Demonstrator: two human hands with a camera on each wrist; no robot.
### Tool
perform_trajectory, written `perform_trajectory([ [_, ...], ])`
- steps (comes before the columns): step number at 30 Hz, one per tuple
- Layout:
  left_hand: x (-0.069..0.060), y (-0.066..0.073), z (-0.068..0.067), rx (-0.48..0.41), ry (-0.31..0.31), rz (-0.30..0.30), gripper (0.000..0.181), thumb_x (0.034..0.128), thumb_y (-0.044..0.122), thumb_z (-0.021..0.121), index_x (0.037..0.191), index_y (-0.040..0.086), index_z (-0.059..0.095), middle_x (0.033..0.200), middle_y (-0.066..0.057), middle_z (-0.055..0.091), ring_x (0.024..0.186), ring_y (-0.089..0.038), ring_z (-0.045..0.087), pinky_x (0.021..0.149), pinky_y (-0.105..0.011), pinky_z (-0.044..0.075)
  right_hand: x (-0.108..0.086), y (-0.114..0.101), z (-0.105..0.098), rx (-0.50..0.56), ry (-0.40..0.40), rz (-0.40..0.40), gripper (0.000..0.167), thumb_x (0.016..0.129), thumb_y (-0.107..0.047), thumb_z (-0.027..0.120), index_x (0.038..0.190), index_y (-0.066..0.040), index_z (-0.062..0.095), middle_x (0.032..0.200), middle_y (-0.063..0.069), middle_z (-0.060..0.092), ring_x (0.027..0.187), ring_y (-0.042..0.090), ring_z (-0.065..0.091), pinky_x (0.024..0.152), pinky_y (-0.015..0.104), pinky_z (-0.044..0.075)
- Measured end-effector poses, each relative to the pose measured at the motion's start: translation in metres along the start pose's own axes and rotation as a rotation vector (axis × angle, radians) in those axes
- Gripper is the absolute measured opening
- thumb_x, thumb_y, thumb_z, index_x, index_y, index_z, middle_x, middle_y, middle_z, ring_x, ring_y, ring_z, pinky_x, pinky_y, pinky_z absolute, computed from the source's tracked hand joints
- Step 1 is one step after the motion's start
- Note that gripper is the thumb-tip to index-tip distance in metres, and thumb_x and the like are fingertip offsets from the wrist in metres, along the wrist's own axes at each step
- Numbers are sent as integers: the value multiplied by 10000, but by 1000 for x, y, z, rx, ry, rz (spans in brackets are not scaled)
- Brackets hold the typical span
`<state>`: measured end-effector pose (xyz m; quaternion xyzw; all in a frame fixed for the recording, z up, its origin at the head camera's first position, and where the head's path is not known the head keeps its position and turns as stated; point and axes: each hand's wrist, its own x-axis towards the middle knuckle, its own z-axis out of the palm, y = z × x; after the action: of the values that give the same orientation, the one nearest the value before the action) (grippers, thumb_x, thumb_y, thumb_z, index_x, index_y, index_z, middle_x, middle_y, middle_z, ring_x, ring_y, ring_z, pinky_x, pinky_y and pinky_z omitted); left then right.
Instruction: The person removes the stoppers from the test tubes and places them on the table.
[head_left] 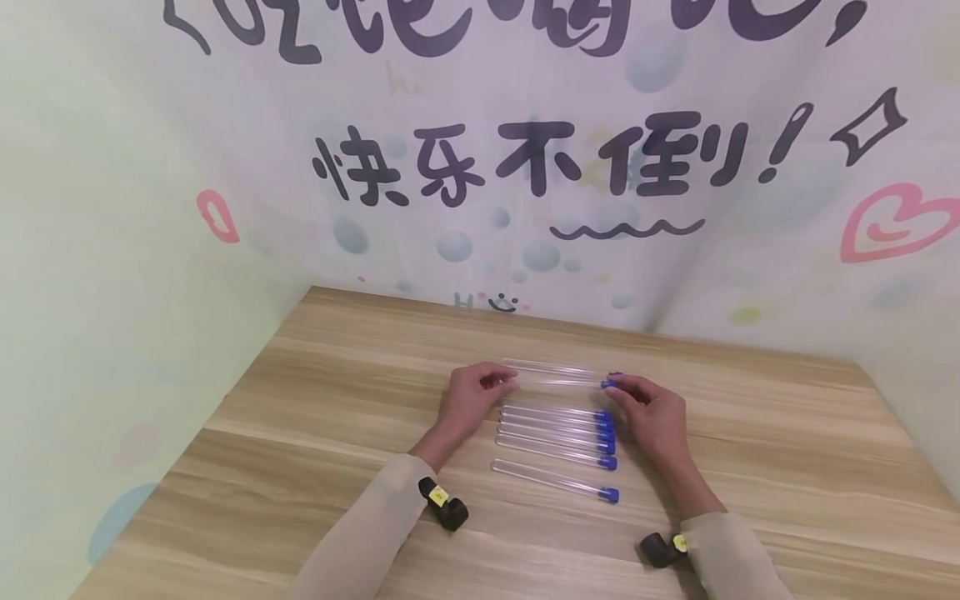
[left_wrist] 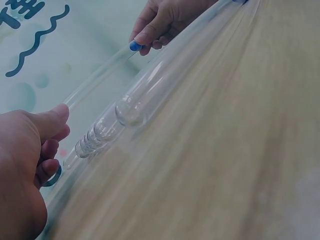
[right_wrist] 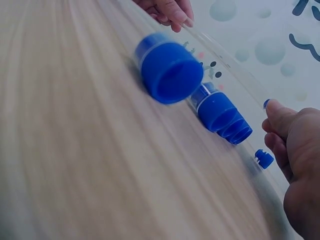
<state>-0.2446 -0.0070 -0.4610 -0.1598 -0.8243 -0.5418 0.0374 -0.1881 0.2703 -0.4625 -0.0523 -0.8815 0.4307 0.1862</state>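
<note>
A clear test tube [head_left: 558, 383] with a blue cap stretches between my two hands, raised off the table in both wrist views. My left hand [head_left: 468, 398] pinches its rounded clear end between thumb and fingers. At the other end my right hand [head_left: 656, 417] pinches the blue cap [right_wrist: 267, 103], mostly hidden by the fingertips. Several capped test tubes [head_left: 555, 432] lie side by side just nearer to me, caps to the right. Another test tube [head_left: 543, 477] lies apart at the near side. Beyond the held one lies a further test tube [head_left: 551, 367].
The wood-grain table [head_left: 300, 500] meets a printed wall sheet [head_left: 420, 275] at its back edge and a pale wall [head_left: 112, 275] on the left. Black wrist cameras [head_left: 450, 510] are strapped at both sleeves, low over the table.
</note>
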Motion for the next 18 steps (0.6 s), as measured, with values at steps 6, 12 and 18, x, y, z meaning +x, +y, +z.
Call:
perform_trajectory([
  [6,0,1,0,7,4,3,156,825,249,757,972,198,746,789,99,639,708,-105,555,605,-255,478,0,-1,-1,0,-3,-2,283,878,-360,689,1051,-139,733,970,-12,709,806,150,591,651,160,455],
  [12,0,0,0,0,20,6,156,819,240,763,969,203,748,810,101,652,712,-100,561,602,-251,483,0,-2,0,6,7,-12,284,870,-353,696,1036,-126,736,963,15,711,787,154,584,635,163,445],
  [18,0,-1,0,-5,25,8,154,819,233,763,970,205,749,836,106,664,725,-97,575,611,-257,496,0,-3,1,-1,23,-15,275,866,-334,704,1027,-115,738,953,30,714,776,152,588,633,155,444],
])
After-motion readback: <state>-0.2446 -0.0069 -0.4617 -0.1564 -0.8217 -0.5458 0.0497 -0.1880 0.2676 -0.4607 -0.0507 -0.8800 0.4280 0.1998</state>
